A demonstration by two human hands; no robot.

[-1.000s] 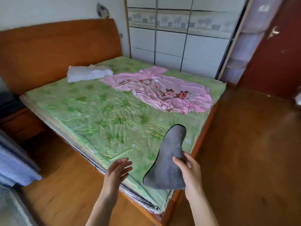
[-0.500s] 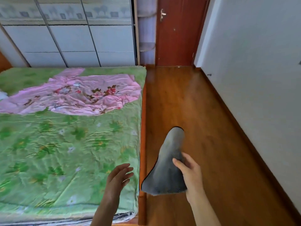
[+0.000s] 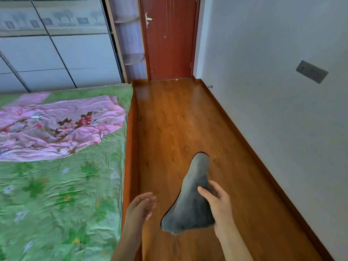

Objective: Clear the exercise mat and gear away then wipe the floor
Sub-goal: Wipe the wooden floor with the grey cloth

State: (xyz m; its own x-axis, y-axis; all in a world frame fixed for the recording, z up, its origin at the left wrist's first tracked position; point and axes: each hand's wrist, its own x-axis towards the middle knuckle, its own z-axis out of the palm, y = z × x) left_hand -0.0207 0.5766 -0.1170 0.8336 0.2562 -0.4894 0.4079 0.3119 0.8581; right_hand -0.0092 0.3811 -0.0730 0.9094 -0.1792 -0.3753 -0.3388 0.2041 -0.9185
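A grey cloth (image 3: 192,200) was held in the right hand (image 3: 219,206), thumb curled over its near face and fingers wrapped behind it, so the hand was clamped on the fabric at about mid-length. The cloth was seen in the air above a wooden floor (image 3: 178,119), its long axis running away from the viewer: the narrow rounded end pointed forward and up toward a red-brown door (image 3: 169,38), while the wide end flared out low, toward the viewer. The left hand (image 3: 140,209) was held empty just beside the cloth, fingers straight and relaxed, not touching it. A bed (image 3: 62,185) with a green flowered cover was seen at the left, with a pink floral sheet (image 3: 56,127) spread on it. Pale wardrobe doors (image 3: 56,53) stood behind the bed, and a grey wall (image 3: 273,91) ran along the right.
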